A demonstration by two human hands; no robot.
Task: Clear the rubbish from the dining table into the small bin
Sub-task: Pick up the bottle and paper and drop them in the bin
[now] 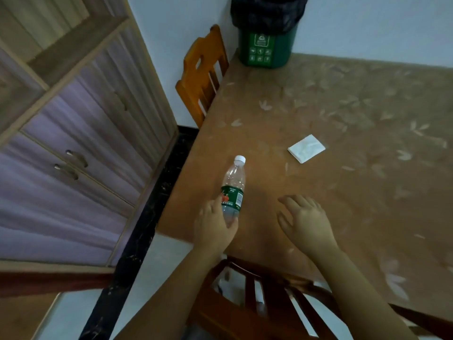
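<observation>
A clear plastic bottle (233, 185) with a white cap and green label stands near the table's left edge. My left hand (213, 225) grips its lower part, thumb and fingers curled round it. My right hand (305, 220) hovers flat over the table to the right of the bottle, fingers spread and holding nothing. A folded white tissue (306, 148) lies on the table beyond my right hand. The small green bin (267, 49) with a black liner stands at the table's far corner against the wall.
The brown patterned table (343, 106) fills the right side. An orange wooden chair (203, 74) stands at the table's left side near the bin. A dark wooden chair (269, 298) is tucked under the near edge. A cabinet with purple doors (73, 155) stands left.
</observation>
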